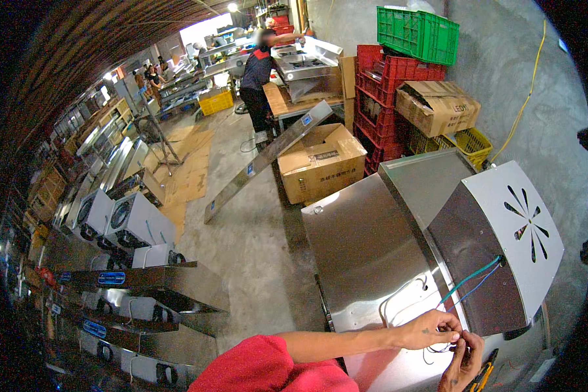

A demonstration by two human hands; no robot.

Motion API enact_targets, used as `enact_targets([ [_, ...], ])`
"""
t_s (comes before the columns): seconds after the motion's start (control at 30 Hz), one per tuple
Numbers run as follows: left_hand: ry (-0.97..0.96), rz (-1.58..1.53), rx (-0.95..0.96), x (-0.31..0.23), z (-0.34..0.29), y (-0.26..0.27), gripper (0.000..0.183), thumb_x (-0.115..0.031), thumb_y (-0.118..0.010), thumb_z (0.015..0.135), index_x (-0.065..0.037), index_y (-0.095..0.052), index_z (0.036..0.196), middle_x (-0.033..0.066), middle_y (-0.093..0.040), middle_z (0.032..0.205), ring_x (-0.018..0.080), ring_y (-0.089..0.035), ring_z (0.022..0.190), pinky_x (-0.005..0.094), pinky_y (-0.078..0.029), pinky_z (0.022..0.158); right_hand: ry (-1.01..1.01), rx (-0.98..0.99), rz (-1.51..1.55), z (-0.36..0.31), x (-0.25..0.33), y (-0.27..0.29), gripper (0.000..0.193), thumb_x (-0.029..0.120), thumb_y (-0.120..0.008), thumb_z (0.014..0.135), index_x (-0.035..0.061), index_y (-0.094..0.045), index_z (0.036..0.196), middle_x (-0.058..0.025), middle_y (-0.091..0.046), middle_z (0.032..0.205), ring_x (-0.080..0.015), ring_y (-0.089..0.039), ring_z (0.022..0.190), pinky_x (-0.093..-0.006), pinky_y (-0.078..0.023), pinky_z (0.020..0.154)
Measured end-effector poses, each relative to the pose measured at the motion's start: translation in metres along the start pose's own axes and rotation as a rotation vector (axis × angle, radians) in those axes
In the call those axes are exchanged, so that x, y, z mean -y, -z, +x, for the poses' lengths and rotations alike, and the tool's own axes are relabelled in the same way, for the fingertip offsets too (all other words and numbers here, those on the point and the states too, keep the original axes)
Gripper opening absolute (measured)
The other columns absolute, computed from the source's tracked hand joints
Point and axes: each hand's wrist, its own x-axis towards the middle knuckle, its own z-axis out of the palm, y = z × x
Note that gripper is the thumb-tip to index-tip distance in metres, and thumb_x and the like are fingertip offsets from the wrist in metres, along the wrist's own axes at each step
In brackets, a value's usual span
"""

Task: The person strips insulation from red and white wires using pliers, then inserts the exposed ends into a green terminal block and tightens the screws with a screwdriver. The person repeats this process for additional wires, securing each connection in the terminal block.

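Note:
My left hand [430, 329] reaches in over a shiny stainless steel panel [366, 261], its fingers pinched on thin wires. Fingertip to fingertip with it, my right hand [462, 363] is closed on the same wires; the exact joint is hidden by my fingers. A green wire [472, 279] and a blue wire run from a hole in the steel housing [467, 242] down toward my hands. Dark thin wire ends [432, 357] curl out below my fingers. A pale cable [384, 308] loops over the panel beside my left hand. Next to my right hand lies an orange-and-black tool handle [483, 377].
Behind the panel stand an open cardboard box [323, 166], stacked red crates [379, 98] and a green crate [417, 32]. A long steel strip [268, 160] leans against the box. Steel hoods [144, 287] are stacked at left. Another person [258, 81] works at a far table.

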Motion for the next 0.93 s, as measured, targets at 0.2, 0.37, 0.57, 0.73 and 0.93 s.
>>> enact_targets([
  [0.2, 0.053, 0.017, 0.111, -0.018, 0.004, 0.009, 0.033, -0.029, -0.076, 0.102, 0.001, -0.073, 0.114, 0.0034, -0.074, 0.101, 0.0113, -0.065, 0.095, 0.029, -0.053, 0.084, 0.304, 0.177, -0.236, 0.014, 0.025, 0.027, 0.025, -0.006, -0.065, 0.102, -0.0032, -0.068, 0.126, -0.0179, -0.069, 0.116, -0.0283, -0.068, 0.102, -0.0352, -0.058, 0.086],
  [0.37, 0.171, -0.084, 0.265, -0.03, 0.01, 0.016, 0.029, -0.024, -0.079, 0.099, 0.002, -0.075, 0.112, 0.0039, -0.075, 0.094, 0.0099, -0.065, 0.085, 0.027, -0.053, 0.076, 0.395, 0.234, -0.308, 0.016, 0.017, 0.037, 0.033, -0.015, -0.067, 0.095, -0.002, -0.07, 0.125, -0.0176, -0.073, 0.112, -0.0311, -0.072, 0.103, -0.0366, -0.06, 0.091],
  [0.57, 0.219, -0.044, 0.336, -0.045, 0.013, 0.02, 0.024, -0.019, -0.08, 0.097, 0.003, -0.076, 0.106, 0.0053, -0.077, 0.091, 0.0108, -0.069, 0.083, 0.0265, -0.054, 0.072, 0.427, 0.32, -0.403, 0.026, 0.048, 0.047, 0.031, -0.005, -0.07, 0.096, 0.011, -0.073, 0.122, -0.0145, -0.074, 0.112, -0.0343, -0.073, 0.102, -0.04, -0.06, 0.085],
  [0.73, 0.21, -0.072, 0.345, -0.039, 0.007, 0.016, 0.023, -0.016, -0.082, 0.095, 0.003, -0.075, 0.104, 0.0073, -0.078, 0.091, 0.0122, -0.071, 0.082, 0.0274, -0.055, 0.072, 0.433, 0.406, -0.449, 0.026, 0.054, 0.054, 0.031, -0.003, -0.072, 0.095, 0.0121, -0.073, 0.122, -0.0137, -0.074, 0.114, -0.0344, -0.074, 0.102, -0.0419, -0.06, 0.083],
  [0.93, 0.245, -0.009, 0.372, -0.039, 0.007, 0.011, 0.022, -0.017, -0.083, 0.094, 0.002, -0.076, 0.104, 0.0089, -0.078, 0.089, 0.0138, -0.072, 0.083, 0.0284, -0.056, 0.072, 0.455, 0.531, -0.436, 0.026, 0.039, 0.064, 0.03, -0.001, -0.072, 0.095, 0.0118, -0.073, 0.122, -0.0178, -0.073, 0.117, -0.0376, -0.073, 0.107, -0.043, -0.06, 0.084],
])
